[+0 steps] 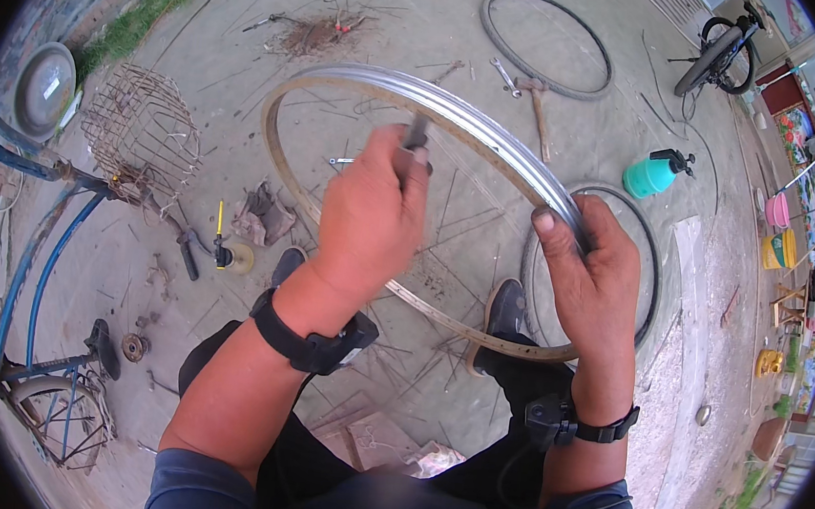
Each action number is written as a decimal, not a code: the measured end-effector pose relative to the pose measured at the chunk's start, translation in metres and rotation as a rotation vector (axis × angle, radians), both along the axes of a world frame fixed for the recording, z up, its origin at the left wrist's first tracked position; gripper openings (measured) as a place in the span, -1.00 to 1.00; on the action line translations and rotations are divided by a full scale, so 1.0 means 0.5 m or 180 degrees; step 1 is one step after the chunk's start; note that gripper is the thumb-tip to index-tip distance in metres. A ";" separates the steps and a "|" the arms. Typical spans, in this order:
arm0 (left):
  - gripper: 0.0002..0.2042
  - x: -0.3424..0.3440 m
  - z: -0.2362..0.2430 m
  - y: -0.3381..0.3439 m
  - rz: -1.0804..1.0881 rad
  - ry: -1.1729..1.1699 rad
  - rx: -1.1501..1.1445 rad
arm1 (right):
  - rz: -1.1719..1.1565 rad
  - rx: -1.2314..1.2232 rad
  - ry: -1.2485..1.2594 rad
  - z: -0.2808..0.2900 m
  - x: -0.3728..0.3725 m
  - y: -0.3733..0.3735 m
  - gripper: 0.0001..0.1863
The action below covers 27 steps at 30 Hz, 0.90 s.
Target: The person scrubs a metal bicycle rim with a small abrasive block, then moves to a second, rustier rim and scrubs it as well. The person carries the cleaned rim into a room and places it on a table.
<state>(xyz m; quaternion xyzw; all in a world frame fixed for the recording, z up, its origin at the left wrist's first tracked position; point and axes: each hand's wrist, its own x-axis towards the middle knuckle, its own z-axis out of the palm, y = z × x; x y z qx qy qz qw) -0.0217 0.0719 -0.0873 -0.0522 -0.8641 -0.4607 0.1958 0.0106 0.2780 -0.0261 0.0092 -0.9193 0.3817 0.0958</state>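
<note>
A bare bicycle wheel rim [460, 117] is held up at a slant in front of me, with no spokes fitted in it. Its outer face shines silver along the top, while the inner side looks brown and rusty. My right hand [597, 273] is closed round the rim's right side, thumb on the near edge. Inside the hoop, my left hand [373, 207] is closed on a small dark flat piece [417, 135] that sticks up from its fingers. Its kind cannot be made out, and whether it touches the rim is unclear.
Loose spokes litter the concrete around my shoes. A hammer [536, 120], a wrench [505, 77] and a tire [488, 27] lie beyond the rim. A green spray bottle [650, 177] stands right. At left are a blue bicycle frame [53, 265], wire basket [140, 131] and metal basin [45, 92].
</note>
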 end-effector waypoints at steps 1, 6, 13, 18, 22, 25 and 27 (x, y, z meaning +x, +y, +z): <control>-0.82 -0.005 -0.003 -0.004 0.0046 0.0012 0.0041 | -0.0005 -0.0048 0.0011 0.000 0.000 -0.001 -0.58; -0.82 0.001 -0.001 0.003 -0.0028 0.0013 -0.0013 | -0.0018 -0.0025 -0.0036 0.004 0.001 -0.002 -0.57; -0.79 -0.007 -0.001 -0.003 0.0062 -0.0110 0.0072 | -0.0020 -0.0029 -0.0072 0.006 0.001 -0.001 -0.56; -0.78 0.000 -0.005 0.006 -0.0045 -0.0086 -0.0175 | 0.0022 -0.0148 -0.0275 0.012 0.008 -0.006 -0.63; -0.76 -0.004 -0.023 0.005 0.0001 -0.0069 0.0037 | 0.0120 -0.0226 -0.0366 0.019 0.007 -0.013 -0.67; -0.76 0.006 -0.016 0.008 -0.0203 -0.0324 0.0812 | 0.0037 -0.0257 -0.0353 0.017 0.004 -0.009 -0.67; -0.78 0.012 -0.010 0.007 -0.0395 -0.0473 0.1340 | -0.0018 -0.0181 -0.0251 0.009 0.001 -0.002 -0.62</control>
